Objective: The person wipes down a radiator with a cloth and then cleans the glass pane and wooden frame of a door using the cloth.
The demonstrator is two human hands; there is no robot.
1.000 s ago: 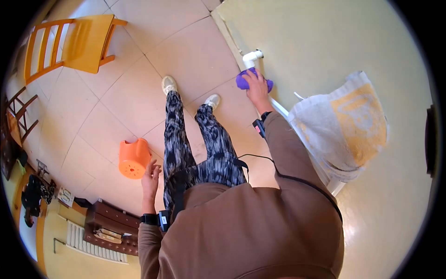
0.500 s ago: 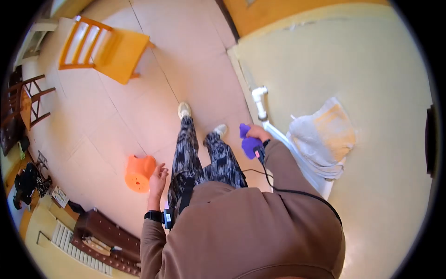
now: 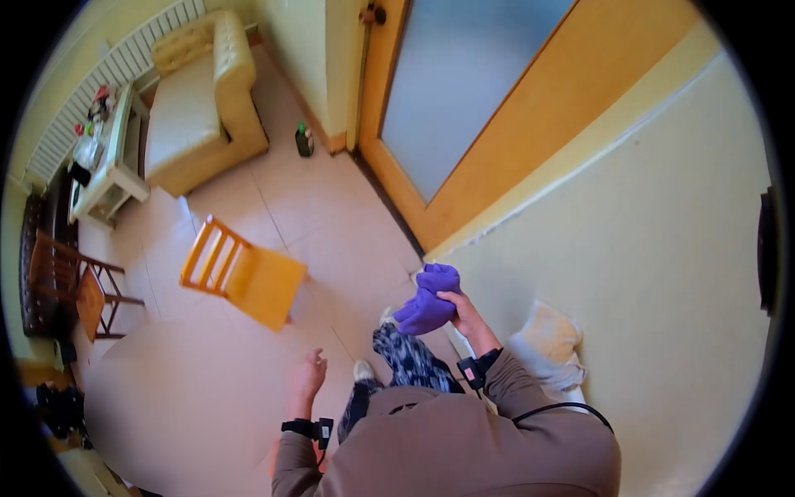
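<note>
My right hand [image 3: 465, 311] grips a bunched purple cloth [image 3: 429, 303], held up in front of my body near the pale wall. Its thumb lies over the cloth, and folds hang out on the far side. To the left, my left hand [image 3: 311, 373] is in the air over the floor with slightly bent fingers apart and nothing in them. Below and right of my right forearm, a white and yellowish towel [image 3: 546, 344] hangs against the wall.
A yellow wooden chair [image 3: 263, 282] stands ahead left, with a brown chair [image 3: 91, 294] beyond. Further off are a cream sofa [image 3: 186, 99], a white table [image 3: 116, 166] and a dark green bottle [image 3: 304, 141]. A wooden door [image 3: 414, 190] is ahead. A blurred patch covers the lower left.
My view has swung forward, bringing the door and sofa in. My right hand has lifted the purple cloth further out ahead. The orange stool is now largely lost in the blurred patch.
</note>
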